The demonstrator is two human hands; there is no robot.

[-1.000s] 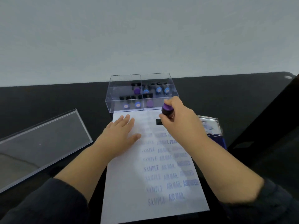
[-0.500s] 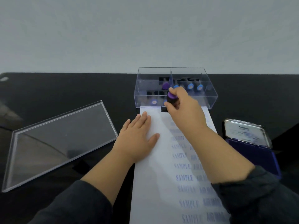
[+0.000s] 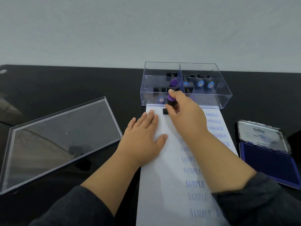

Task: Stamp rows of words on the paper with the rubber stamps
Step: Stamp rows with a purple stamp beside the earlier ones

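While the left hand [image 3: 143, 137] lies flat with fingers spread on the paper [image 3: 164, 185], the right hand [image 3: 184, 115] pinches a purple-topped stamp [image 3: 170, 101] at the paper's far edge.

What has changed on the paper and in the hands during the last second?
The right hand carried the purple-topped stamp up the paper, from the printed rows to the top edge by the clear stamp box, where its black base sits near the sheet. The grip on the stamp is unchanged. The left hand stays flat on the paper, holding it down. The camera view also shifted.
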